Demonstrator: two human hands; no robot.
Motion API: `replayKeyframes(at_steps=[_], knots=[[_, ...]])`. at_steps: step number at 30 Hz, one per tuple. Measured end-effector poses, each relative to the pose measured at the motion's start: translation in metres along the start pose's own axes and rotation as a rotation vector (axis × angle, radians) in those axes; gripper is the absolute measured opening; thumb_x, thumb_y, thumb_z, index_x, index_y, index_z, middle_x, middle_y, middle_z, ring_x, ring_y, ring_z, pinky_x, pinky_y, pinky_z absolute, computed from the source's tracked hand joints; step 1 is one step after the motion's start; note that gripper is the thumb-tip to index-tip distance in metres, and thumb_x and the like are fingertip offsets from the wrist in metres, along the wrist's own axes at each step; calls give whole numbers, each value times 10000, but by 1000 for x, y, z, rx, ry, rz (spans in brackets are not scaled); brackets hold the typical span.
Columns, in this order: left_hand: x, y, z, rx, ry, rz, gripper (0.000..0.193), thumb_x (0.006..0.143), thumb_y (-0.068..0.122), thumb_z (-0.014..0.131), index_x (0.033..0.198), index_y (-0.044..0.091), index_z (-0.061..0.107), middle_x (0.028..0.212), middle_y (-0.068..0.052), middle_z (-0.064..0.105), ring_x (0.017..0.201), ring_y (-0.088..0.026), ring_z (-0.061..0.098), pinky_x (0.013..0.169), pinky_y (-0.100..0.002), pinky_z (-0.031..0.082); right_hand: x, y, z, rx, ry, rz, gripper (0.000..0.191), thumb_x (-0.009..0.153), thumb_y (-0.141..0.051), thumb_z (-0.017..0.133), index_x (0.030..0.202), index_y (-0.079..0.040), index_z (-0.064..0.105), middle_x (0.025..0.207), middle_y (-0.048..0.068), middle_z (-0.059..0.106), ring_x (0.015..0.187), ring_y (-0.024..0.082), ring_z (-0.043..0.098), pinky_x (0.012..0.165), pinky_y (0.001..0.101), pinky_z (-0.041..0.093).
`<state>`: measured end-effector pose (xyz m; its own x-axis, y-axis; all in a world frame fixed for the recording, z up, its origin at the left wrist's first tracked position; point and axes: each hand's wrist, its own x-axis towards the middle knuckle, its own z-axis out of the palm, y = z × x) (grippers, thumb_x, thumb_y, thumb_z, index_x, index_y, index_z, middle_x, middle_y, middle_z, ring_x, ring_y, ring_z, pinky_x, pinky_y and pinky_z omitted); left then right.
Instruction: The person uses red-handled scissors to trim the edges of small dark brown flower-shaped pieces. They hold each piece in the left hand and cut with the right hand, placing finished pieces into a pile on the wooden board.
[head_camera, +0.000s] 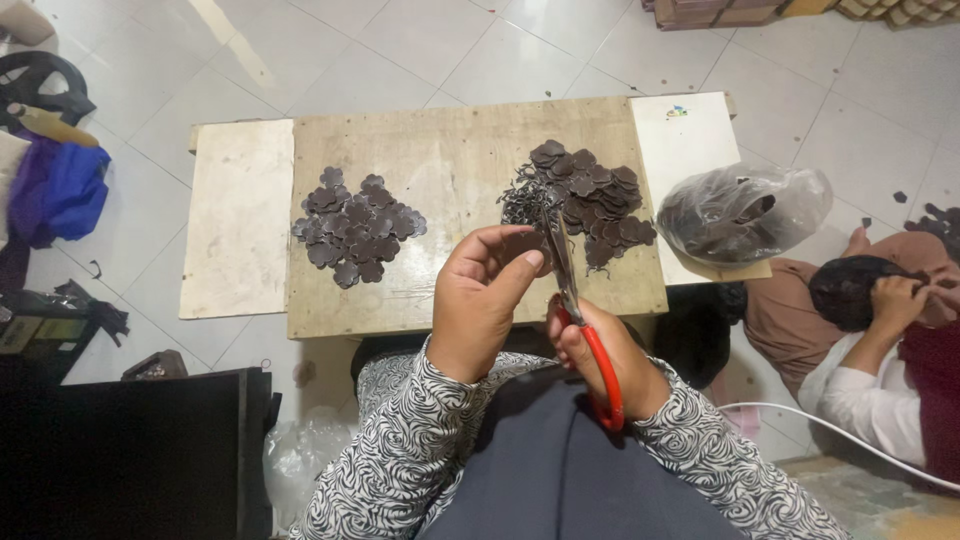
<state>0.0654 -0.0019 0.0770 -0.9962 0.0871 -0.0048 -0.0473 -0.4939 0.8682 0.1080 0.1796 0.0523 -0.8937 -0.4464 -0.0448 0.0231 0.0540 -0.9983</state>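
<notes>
Fingers of the left hand (480, 300) pinch a brown leather piece (520, 243) mid-frame. Right hand (600, 355) grips red-handled scissors (575, 300), blades at it.

board left: cut pieces (357, 228)
board right: uncut pile (590, 200)
far right edge: bag (742, 212)
front, btwn piles: scissors (575, 300)

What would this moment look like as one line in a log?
left hand: holds brown piece | right hand: scissors on piece | board: neat pile left, loose pile right
</notes>
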Motion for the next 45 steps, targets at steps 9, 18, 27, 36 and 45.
replayKeyframes(at_steps=[9,18,27,36,45], knots=[[0,7,-4,93,-50,-39,498,912,-40,682,1369,-31,485,1015,-76,712,901,-84,669,817,-230,552,0,1,-5,-16,-131,43,716,947,-736,458,1038,-31,534,828,5,496,741,101,490,670,253,465],[-6,17,-1,180,-27,-66,553,882,-61,680,1386,-10,459,956,-41,666,863,-76,656,764,-219,548,-1,5,-5,37,-149,25,661,969,-700,494,995,-40,524,815,-5,482,721,88,459,641,241,429],[-7,15,-2,133,-23,-56,540,889,-65,684,1375,-3,457,965,-46,670,865,-76,655,764,-219,551,0,8,-1,36,-117,11,609,995,-668,469,933,-64,527,772,-19,475,690,74,459,624,230,431],[-9,15,-6,126,-25,-61,533,886,-73,676,1368,-4,459,973,-55,672,867,-83,653,757,-223,549,-2,11,-1,71,-109,36,595,990,-656,492,902,-68,519,733,-34,449,649,68,421,583,228,392],[-6,12,-12,122,10,-41,514,895,-54,689,1353,1,463,920,-43,708,811,-56,657,728,-190,528,-2,12,-2,102,-108,56,577,979,-643,533,911,-70,515,742,-34,450,650,68,422,580,229,386]])
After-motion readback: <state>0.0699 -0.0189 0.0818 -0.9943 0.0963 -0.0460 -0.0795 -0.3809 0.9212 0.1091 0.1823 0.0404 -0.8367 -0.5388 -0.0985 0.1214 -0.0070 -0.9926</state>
